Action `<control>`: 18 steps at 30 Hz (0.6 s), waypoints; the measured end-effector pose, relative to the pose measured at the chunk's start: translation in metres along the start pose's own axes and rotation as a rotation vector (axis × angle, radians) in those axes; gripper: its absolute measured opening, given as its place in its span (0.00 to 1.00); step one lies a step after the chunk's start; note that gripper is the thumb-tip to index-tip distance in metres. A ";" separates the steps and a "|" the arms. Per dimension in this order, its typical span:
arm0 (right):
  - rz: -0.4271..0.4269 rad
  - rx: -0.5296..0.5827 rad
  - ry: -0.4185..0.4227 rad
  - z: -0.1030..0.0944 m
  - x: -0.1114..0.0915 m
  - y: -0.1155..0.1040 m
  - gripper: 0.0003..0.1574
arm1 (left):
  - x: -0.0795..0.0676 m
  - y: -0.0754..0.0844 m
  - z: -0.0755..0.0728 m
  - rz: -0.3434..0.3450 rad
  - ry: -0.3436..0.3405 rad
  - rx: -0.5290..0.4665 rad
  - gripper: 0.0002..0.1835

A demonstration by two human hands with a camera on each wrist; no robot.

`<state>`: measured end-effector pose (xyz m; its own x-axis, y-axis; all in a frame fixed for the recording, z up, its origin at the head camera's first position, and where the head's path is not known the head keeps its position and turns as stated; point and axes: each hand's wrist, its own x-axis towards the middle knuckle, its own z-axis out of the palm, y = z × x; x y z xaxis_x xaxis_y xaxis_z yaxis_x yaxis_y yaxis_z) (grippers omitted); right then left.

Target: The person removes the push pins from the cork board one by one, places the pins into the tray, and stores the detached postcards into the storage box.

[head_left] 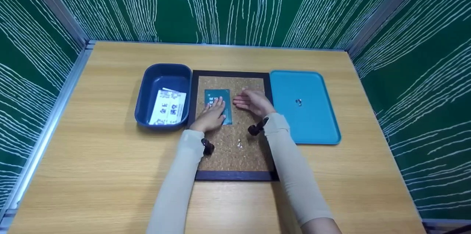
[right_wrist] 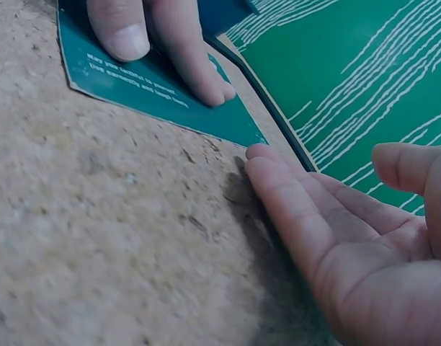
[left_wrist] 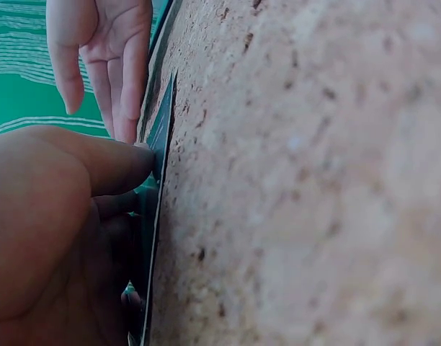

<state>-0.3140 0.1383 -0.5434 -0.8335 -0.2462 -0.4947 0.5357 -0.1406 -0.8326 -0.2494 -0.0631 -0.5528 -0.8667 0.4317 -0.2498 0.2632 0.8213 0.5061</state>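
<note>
A teal printed card lies on the upper left part of the framed cork board. My left hand rests on it with its fingers stretched out, pressing it against the cork. In the right wrist view the left fingertips sit on the card's printed face. My right hand is on the card's right side, fingers extended and palm turned toward it, holding nothing. Its fingertips are close by the card's edge. A few small clear pins lie lower on the cork.
Left of the board stands a dark blue bin with white printed cards inside. A turquoise tray lies to the right, with a few small shiny pieces on it. Green panels with white lines surround the wooden table.
</note>
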 end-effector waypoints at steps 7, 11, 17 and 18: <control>0.008 0.008 -0.040 0.005 0.002 0.005 0.29 | 0.000 0.000 0.000 0.008 -0.005 -0.010 0.32; 0.022 0.014 -0.036 0.007 0.003 0.005 0.29 | 0.001 -0.001 0.000 0.003 -0.009 0.000 0.32; 0.048 -0.026 -0.024 0.009 0.002 0.001 0.28 | 0.001 -0.001 0.000 0.002 -0.005 -0.005 0.32; 0.050 -0.039 -0.020 0.010 0.002 0.001 0.27 | 0.001 -0.002 0.001 0.005 -0.003 -0.008 0.32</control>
<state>-0.3140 0.1283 -0.5423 -0.8029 -0.2709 -0.5310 0.5703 -0.0900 -0.8165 -0.2504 -0.0639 -0.5542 -0.8644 0.4364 -0.2496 0.2637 0.8163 0.5139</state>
